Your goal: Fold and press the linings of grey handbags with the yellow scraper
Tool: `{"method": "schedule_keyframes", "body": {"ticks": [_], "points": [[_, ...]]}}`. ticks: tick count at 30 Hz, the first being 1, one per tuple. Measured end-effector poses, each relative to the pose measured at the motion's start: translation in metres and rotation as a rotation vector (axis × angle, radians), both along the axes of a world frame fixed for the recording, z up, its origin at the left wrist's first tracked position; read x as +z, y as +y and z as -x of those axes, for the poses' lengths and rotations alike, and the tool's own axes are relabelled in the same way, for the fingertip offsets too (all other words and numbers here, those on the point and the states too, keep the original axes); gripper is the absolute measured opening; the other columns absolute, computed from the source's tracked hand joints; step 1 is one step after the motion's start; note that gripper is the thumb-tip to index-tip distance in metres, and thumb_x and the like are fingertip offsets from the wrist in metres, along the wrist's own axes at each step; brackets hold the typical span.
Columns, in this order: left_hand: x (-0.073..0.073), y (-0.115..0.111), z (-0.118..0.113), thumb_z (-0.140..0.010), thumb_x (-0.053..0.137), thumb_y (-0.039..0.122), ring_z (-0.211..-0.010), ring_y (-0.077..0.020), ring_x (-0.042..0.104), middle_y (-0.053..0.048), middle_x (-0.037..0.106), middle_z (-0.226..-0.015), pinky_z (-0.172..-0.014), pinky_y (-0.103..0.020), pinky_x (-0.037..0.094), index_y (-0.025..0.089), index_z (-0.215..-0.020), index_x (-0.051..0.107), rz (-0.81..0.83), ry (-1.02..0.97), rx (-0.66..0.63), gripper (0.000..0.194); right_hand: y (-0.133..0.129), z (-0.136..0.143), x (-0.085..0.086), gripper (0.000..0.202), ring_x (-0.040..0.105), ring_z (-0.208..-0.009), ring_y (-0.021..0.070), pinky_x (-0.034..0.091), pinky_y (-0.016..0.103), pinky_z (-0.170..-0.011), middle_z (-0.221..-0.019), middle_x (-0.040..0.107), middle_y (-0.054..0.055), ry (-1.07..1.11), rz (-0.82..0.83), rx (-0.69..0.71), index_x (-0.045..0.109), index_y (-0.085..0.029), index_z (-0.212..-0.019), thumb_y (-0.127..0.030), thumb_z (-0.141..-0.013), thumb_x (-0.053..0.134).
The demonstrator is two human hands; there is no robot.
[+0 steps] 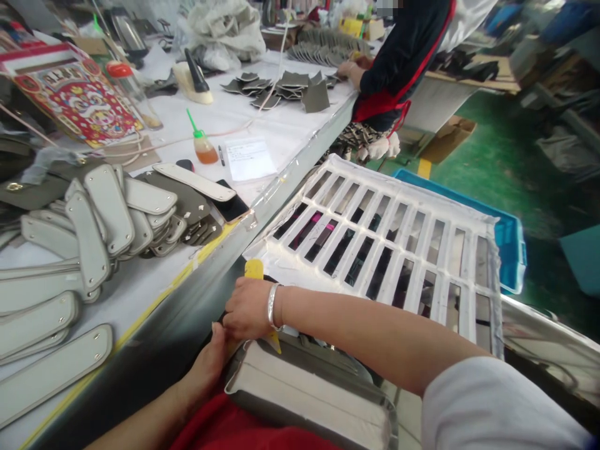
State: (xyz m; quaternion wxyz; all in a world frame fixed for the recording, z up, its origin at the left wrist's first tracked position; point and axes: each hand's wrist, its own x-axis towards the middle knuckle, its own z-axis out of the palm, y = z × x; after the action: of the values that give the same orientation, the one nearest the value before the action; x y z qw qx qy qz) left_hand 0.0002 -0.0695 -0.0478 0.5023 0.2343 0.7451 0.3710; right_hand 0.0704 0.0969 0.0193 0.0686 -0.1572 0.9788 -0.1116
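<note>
My right hand [250, 309], with a silver bangle at the wrist, is closed around a flat yellow tool [254, 269]. One end of the tool sticks up above my fingers and a pointed yellow tip shows below the palm. Close beside it, my left hand [213, 353] has its thumb raised and its fingers around the near left corner of a grey-green bag body [319, 390], though the fingertips are hidden. This bag body lies across my lap, its pale face turned up and its dark sides standing around it.
Left on the table sit stacked pale straps [107, 206], a phone [229, 203], a glue bottle [205, 147] and a written sheet [250, 158]. A white slatted rack [384, 231] stands ahead, with a blue crate [510, 250] behind it. A co-worker [398, 62] handles dark pieces at the far table.
</note>
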Motion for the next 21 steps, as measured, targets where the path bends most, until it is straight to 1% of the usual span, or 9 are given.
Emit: {"method": "schedule_keyframes", "body": {"ticks": [2, 5, 7, 9, 15, 21], "points": [[-0.004, -0.004, 0.004, -0.081, 0.012, 0.071, -0.097, -0.0293, 0.060, -0.014, 0.067, -0.099, -0.088, -0.039, 0.046, 0.011, -0.102, 0.063, -0.009, 0.060, -0.068, 0.081, -0.001, 0.003, 0.001, 0.030, 0.057, -0.077, 0.0193, 0.031, 0.037, -0.074, -0.084, 0.068, 0.003, 0.002, -0.002, 0.038, 0.068, -0.020, -0.084, -0.037, -0.087, 0.045], [-0.009, -0.008, 0.008, -0.078, 0.022, 0.072, -0.105, -0.0292, 0.055, -0.012, 0.065, -0.104, -0.093, -0.035, 0.042, 0.014, -0.094, 0.066, -0.034, 0.150, -0.145, 0.074, -0.001, 0.004, 0.004, 0.020, 0.058, -0.080, 0.0203, 0.031, 0.038, -0.077, -0.086, 0.068, 0.002, -0.001, -0.024, 0.122, 0.068, -0.021, -0.087, -0.034, -0.078, 0.058], [-0.008, -0.007, 0.007, -0.077, 0.022, 0.073, -0.102, -0.0280, 0.055, -0.011, 0.065, -0.102, -0.092, -0.033, 0.043, 0.015, -0.089, 0.068, -0.044, 0.182, -0.180, 0.075, 0.000, 0.004, 0.007, 0.021, 0.058, -0.083, 0.0207, 0.031, 0.038, -0.078, -0.088, 0.068, 0.001, -0.006, -0.031, 0.161, 0.068, -0.022, -0.089, -0.035, -0.074, 0.062], [-0.006, -0.006, 0.004, -0.077, 0.019, 0.075, -0.095, -0.0266, 0.057, -0.011, 0.066, -0.097, -0.088, -0.033, 0.045, 0.015, -0.086, 0.068, -0.045, 0.209, -0.215, 0.078, 0.002, 0.003, 0.009, 0.022, 0.058, -0.085, 0.0214, 0.031, 0.038, -0.079, -0.090, 0.068, 0.001, -0.027, -0.032, 0.177, 0.068, -0.022, -0.091, -0.036, -0.074, 0.062], [0.002, 0.001, -0.004, -0.074, 0.016, 0.078, -0.088, -0.0242, 0.058, -0.011, 0.066, -0.090, -0.085, -0.031, 0.046, 0.016, -0.079, 0.067, -0.060, 0.231, -0.232, 0.080, 0.006, -0.004, 0.010, 0.023, 0.059, -0.085, 0.0218, 0.032, 0.040, -0.079, -0.091, 0.068, 0.002, -0.064, 0.007, 0.163, 0.067, -0.022, -0.094, -0.032, -0.076, 0.058], [0.001, -0.002, -0.004, -0.074, 0.020, 0.078, -0.086, -0.0238, 0.058, -0.010, 0.067, -0.087, -0.084, -0.028, 0.046, 0.017, -0.076, 0.066, -0.053, 0.183, -0.235, 0.075, 0.004, -0.009, 0.003, 0.019, 0.059, -0.082, 0.0215, 0.032, 0.039, -0.077, -0.087, 0.068, 0.002, -0.058, 0.068, 0.103, 0.067, -0.022, -0.090, -0.029, -0.079, 0.053]]}}
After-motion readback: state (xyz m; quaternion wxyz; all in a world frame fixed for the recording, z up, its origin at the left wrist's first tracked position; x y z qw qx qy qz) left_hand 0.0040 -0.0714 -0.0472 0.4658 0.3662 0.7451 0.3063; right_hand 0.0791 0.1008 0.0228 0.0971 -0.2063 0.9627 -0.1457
